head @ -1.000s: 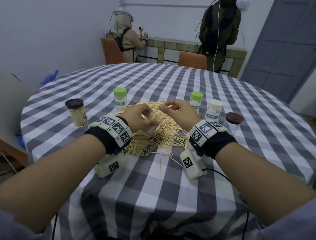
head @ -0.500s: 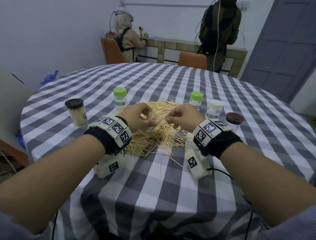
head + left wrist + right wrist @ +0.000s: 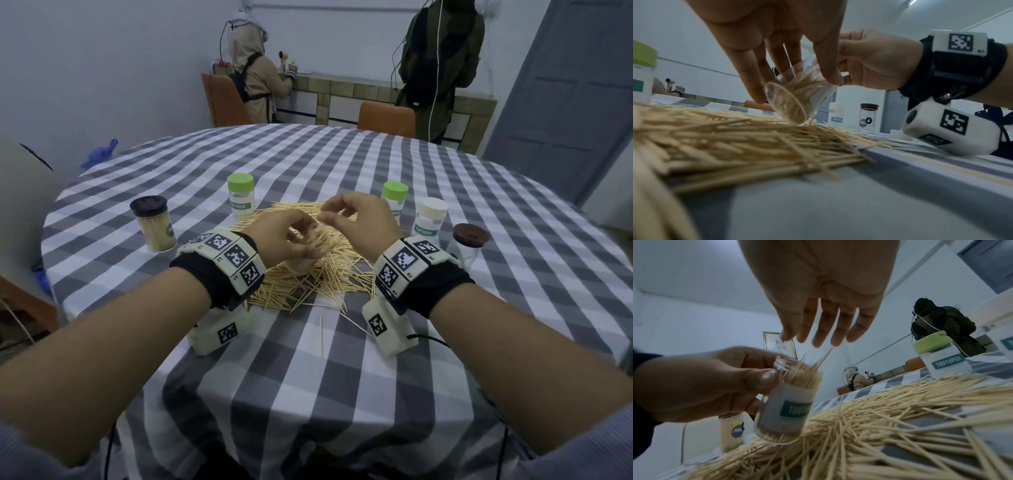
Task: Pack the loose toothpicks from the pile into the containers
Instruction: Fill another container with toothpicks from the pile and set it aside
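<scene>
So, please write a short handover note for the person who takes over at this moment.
Left hand: grips the open container, tilted, its base on the pile.
Right hand: above the mouth, fingers relaxed; one toothpick is at its fingertips, a grip cannot be confirmed.
Done: this container is nearly full; the dark-lidded jar is full.
Left: most of the pile; this container needs its lid.

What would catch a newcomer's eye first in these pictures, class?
First, the big pile of toothpicks heaped in the middle of the checked table. Next, the two hands working over it: the left hand grips an open clear jar packed with toothpicks, tilted with its base on the pile, while the right hand hovers just above its mouth. Capped jars stand around the pile, one with a green lid behind it.
</scene>
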